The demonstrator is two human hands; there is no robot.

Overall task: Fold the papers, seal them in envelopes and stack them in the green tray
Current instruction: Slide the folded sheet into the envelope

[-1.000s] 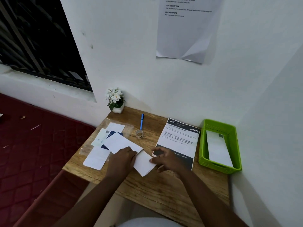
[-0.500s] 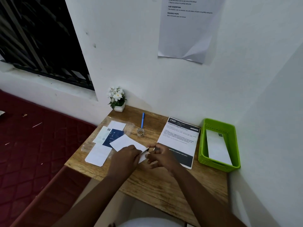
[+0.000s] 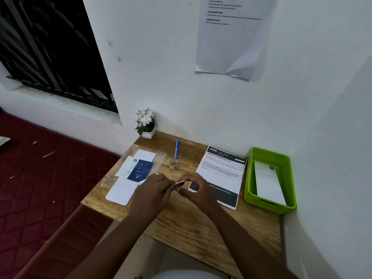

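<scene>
One green tray [image 3: 249, 178], one pen [image 3: 176, 149], one tape roll [image 3: 173, 164], one flower pot [image 3: 148, 134], two hands

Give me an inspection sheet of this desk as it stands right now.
Surface: wooden table set in a corner against white walls.
Job's things: green tray at the right edge, one white envelope lying in it; small folded paper held between both hands; white papers at the table's left.
Clutter: blue pen, small tape roll, blue card, printed sheet, potted white flowers.
Hands: left hand and right hand both pinch the folded paper above the table.
Cables: nothing seen.
Surroundings: barred window, notice taped on the wall, red quilted surface at left.
</scene>
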